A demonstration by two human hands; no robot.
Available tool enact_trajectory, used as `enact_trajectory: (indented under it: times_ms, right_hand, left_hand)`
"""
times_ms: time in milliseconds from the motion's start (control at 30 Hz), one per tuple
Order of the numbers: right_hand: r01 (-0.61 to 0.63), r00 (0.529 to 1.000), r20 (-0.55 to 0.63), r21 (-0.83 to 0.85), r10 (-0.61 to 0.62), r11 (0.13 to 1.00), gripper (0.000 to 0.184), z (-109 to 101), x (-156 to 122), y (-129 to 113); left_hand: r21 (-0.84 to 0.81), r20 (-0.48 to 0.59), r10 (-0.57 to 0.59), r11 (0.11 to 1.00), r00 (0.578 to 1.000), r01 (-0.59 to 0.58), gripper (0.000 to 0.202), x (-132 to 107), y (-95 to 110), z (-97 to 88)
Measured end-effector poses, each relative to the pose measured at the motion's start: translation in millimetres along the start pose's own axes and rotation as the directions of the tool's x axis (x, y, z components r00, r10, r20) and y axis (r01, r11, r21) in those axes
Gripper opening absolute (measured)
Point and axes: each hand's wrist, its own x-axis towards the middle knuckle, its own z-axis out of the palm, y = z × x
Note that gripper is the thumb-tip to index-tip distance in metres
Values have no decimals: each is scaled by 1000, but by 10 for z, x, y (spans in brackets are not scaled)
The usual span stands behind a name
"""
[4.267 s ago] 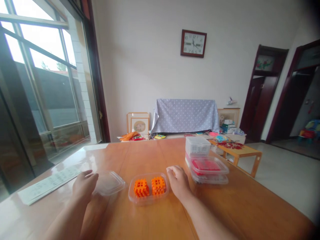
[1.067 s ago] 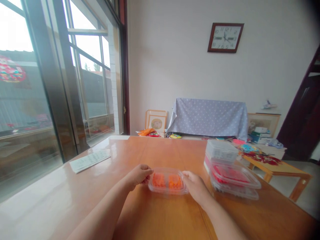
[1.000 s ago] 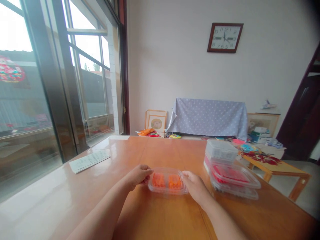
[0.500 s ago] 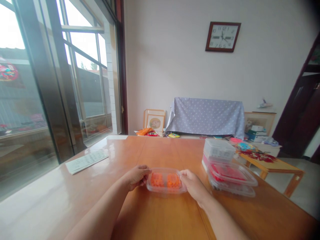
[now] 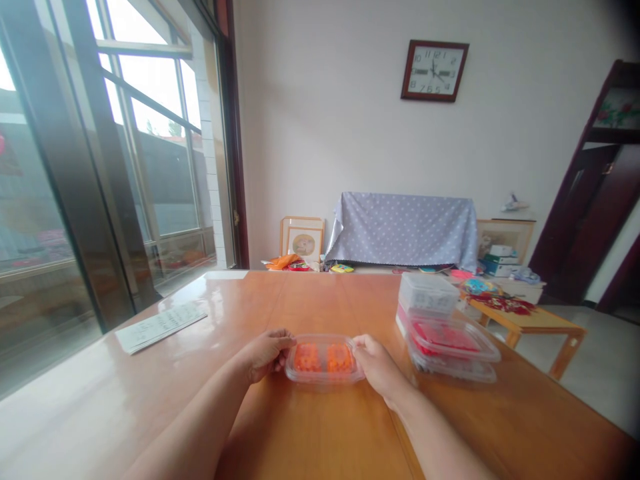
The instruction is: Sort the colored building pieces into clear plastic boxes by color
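A clear plastic container (image 5: 324,377) with a see-through lid is between my hands, low over or on the wooden table; I cannot tell whether it touches the wood. Inside, small orange pieces (image 5: 307,359) form two blocks side by side, too blurred to name. My left hand (image 5: 267,353) pinches the container's left edge, thumb on top and fingers curled. At the right edge, my right hand (image 5: 374,363) grips the rim between thumb and fingers.
Stacked clear containers with red contents (image 5: 443,335) stand to the right, a clear box (image 5: 429,293) behind them. Printed sheets (image 5: 161,327) lie at the left of the wooden table (image 5: 300,303). A low wooden stool (image 5: 535,322) stands beyond the right edge.
The view has turned slightly right, so everything sits further left. Both hands keep their hold on the container, which has hardly moved relative to the table.
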Motion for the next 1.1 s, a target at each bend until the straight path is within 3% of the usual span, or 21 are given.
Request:
enact_trajectory:
  times_ms: [133, 300, 467, 767, 967, 1100]
  right_hand:
    - [18, 1000, -9, -26, -18, 1000, 25, 8, 14, 48]
    - [96, 994, -33, -171, -103, 981, 26, 0, 39, 113]
    - [155, 984, -44, -281, -174, 947, 20, 4, 61, 113]
    - [27, 998, -58, -112, -34, 993, 20, 34, 30, 41]
    - [9, 998, -64, -55, -13, 998, 28, 51, 36, 62]
    - [80, 994, -65, -113, -88, 990, 26, 66, 79, 125]
  left_hand:
    - [-5, 17, 13, 1000, 1000, -13, 35, -7, 5, 2]
    - [27, 49, 78, 996, 996, -79, 34, -15, 5, -1]
    - [42, 56, 61, 997, 997, -63, 34, -2, -3, -21]
    - [40, 50, 74, 996, 996, -76, 36, 20, -7, -17]
    - [68, 11, 68, 995, 998, -69, 39, 44, -61, -20]
    - [89, 47, 68, 993, 997, -72, 41, 28, -30, -14]
